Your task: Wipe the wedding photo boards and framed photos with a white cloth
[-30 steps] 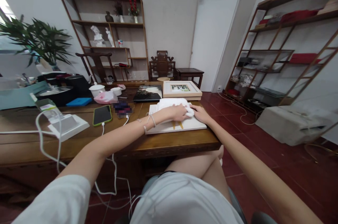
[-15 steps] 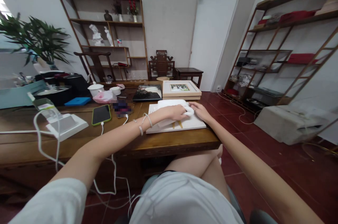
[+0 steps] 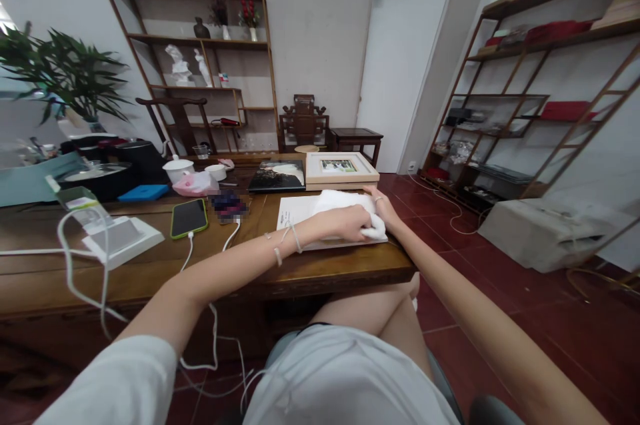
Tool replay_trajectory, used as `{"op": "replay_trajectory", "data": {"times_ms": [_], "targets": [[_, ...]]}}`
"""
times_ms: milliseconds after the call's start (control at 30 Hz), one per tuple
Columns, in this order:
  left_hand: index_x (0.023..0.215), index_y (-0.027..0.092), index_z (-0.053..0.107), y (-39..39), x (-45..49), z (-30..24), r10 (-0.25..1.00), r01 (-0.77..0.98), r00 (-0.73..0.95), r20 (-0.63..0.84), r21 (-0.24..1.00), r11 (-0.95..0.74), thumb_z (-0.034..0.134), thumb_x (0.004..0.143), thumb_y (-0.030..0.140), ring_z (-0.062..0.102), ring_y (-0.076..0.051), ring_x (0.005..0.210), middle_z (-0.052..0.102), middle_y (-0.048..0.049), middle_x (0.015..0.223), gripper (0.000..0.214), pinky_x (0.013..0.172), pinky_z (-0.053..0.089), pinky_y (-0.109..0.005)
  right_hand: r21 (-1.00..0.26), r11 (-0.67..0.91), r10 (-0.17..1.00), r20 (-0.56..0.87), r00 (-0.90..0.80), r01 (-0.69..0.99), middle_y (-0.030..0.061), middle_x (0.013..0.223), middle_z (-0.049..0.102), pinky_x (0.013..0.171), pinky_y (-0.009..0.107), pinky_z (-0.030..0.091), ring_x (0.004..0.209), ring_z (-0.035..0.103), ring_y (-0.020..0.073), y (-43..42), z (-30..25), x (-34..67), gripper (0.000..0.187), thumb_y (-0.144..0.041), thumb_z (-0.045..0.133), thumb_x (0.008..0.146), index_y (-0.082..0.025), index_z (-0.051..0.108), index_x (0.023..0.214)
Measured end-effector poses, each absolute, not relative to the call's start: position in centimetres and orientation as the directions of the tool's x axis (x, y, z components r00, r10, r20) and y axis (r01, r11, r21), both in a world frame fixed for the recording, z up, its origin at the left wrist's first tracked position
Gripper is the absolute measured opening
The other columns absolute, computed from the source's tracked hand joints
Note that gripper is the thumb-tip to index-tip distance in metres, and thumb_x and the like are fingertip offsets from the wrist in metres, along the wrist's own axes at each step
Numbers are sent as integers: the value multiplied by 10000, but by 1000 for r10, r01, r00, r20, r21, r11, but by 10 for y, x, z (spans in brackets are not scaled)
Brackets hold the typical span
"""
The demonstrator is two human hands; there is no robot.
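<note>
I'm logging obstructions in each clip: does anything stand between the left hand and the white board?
Yes: the bunched white cloth, which the left hand holds over the right part of the white board. No other object shows between them.

A crumpled white cloth (image 3: 334, 201) covers the middle and right of a flat white board (image 3: 294, 209) bearing small dark print at left.
</note>
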State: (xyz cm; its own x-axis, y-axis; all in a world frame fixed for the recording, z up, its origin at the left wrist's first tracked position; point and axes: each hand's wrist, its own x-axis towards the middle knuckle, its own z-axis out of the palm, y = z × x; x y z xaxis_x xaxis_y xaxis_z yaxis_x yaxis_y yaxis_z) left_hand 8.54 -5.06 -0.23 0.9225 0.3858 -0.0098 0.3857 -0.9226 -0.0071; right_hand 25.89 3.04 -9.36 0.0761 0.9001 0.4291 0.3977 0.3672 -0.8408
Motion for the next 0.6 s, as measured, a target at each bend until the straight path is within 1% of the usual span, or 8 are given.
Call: {"op": "replay_trajectory", "data": {"times_ms": [67,167,233,300,400,467,533,600], "targets": [[719,171,625,-72,71,1,319,320,948,-12,3,-948,610,751,161,603,-186,725,653,-40,743,37,661,470,-275,-830,376,903,428,39,412,90,1224,551,859,450,487,1028,571,228,28,-94,256,314,-348,540,911,-186,549,1180],[787,184,625,-97,45,10,266,265,964,14,12,-964,508,678,-21,618,-192,845,684,-46,875,260,727,464,-258,-801,386,907,420,-30,457,86,1194,568,849,443,492,1007,581,221,21,-93,252,302,-351,538,912,-180,559,1160],[822,177,628,-105,26,18,259,258,965,36,17,-966,477,673,-38,617,-205,948,687,-67,1008,302,805,460,-268,-767,399,905,418,-80,502,81,1182,576,853,444,489,1006,581,223,13,-91,251,295,-353,541,910,-177,569,1144],[822,168,632,-103,8,27,277,277,958,77,16,-961,456,685,-41,599,-216,1052,641,-89,1184,304,890,439,-289,-724,418,898,419,-131,549,81,1194,571,865,449,482,1022,575,227,6,-88,250,287,-344,550,905,-179,574,1139],[763,161,642,-85,-18,34,385,398,907,169,-45,-916,439,680,-57,481,-225,1251,510,-88,1383,309,1009,368,-310,-664,435,890,420,-178,608,86,1216,558,873,451,480,1036,567,224,-1,-84,248,279,-326,555,904,-188,570,1145],[821,163,653,-71,-31,30,510,535,840,186,-118,-837,421,691,-63,393,-225,1325,431,-79,1449,349,1055,321,-348,-634,433,889,417,-189,640,86,1213,559,866,448,484,1031,569,224,-2,-83,247,280,-326,553,905,-187,568,1148],[859,158,662,-61,-39,20,567,587,808,158,-137,-798,430,702,-49,430,-251,1297,439,-99,1441,348,1022,359,-379,-610,430,889,412,-198,665,85,1209,560,862,446,487,1026,571,222,-3,-82,247,280,-326,552,905,-187,568,1147],[870,167,673,-56,-41,7,593,601,800,98,-136,-788,456,706,-21,521,-256,1213,479,-103,1410,331,944,429,-359,-590,429,890,408,-206,684,85,1209,561,863,445,486,1026,571,222,-2,-82,247,278,-326,552,905,-187,569,1145]]}}
